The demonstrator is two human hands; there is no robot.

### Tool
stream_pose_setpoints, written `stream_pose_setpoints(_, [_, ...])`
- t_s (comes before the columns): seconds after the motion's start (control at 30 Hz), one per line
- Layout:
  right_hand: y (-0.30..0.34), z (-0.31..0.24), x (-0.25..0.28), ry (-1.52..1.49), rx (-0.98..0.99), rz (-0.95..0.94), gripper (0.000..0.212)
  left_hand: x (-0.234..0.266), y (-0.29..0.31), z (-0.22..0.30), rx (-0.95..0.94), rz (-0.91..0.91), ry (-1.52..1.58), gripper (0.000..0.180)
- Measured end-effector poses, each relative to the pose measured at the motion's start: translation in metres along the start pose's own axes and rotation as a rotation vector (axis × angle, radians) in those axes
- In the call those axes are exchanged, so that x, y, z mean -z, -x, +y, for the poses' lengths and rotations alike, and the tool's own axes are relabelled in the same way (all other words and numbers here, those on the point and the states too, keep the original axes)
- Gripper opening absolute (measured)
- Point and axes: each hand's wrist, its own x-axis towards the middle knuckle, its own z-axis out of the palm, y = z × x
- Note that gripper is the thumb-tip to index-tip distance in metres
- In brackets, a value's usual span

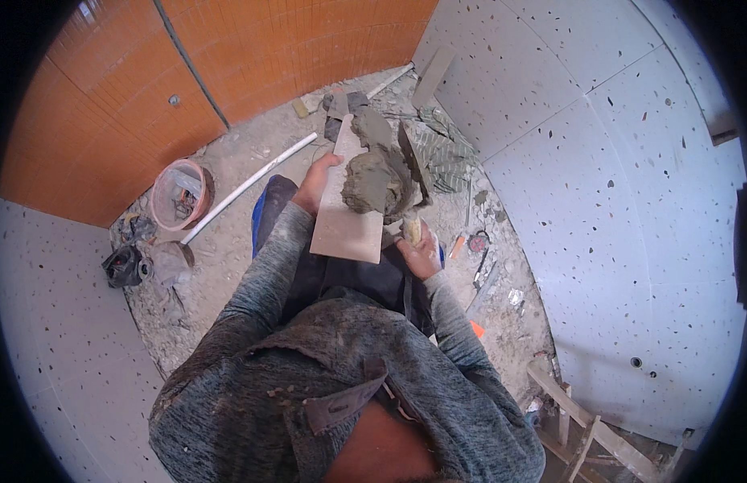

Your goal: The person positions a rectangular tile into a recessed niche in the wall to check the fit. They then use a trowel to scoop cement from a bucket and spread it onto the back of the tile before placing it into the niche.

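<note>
My left hand grips the left edge of a long, narrow beige tile, held up in front of my lap. Thick grey mortar lies heaped on the tile's far and right part. In my right hand is the pale yellowish handle of a trowel. Its dark blade stands tilted along the right side of the mortar, smeared with it. The mortar hides part of the blade and the tile's right edge.
Left on the rubble-strewn floor are a pink bucket, a white pipe and a black object. Small tools lie right. A wooden stand is at lower right. Orange and speckled white walls enclose the space.
</note>
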Motion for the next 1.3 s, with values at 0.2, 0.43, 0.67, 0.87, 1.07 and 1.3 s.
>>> stream_pose_setpoints(0.2, [0.003,-0.024,-0.014,-0.071,0.149,-0.08,0.053,0.014,-0.015,-0.011,0.073,-0.013,0.016,0.039])
stream_pose_setpoints(0.43, [0.018,-0.019,-0.023,-0.179,0.178,-0.144,0.043,-0.001,-0.012,-0.004,0.015,0.077,-0.067,0.034])
stream_pose_setpoints(0.67, [0.025,0.015,-0.016,0.062,0.208,-0.11,0.049,-0.005,-0.011,0.006,-0.082,0.144,-0.135,0.022])
stream_pose_setpoints(0.87, [0.059,0.064,-0.011,0.19,0.248,0.023,0.051,0.011,-0.014,0.02,-0.106,0.193,-0.129,0.035])
stream_pose_setpoints(1.07, [0.077,0.099,0.022,0.184,0.074,0.099,0.042,0.024,-0.011,0.025,-0.056,0.138,-0.024,0.038])
stream_pose_setpoints(1.3, [0.041,-0.015,0.099,0.309,0.271,0.173,0.046,0.022,-0.001,0.025,-0.074,-0.059,0.135,0.046])
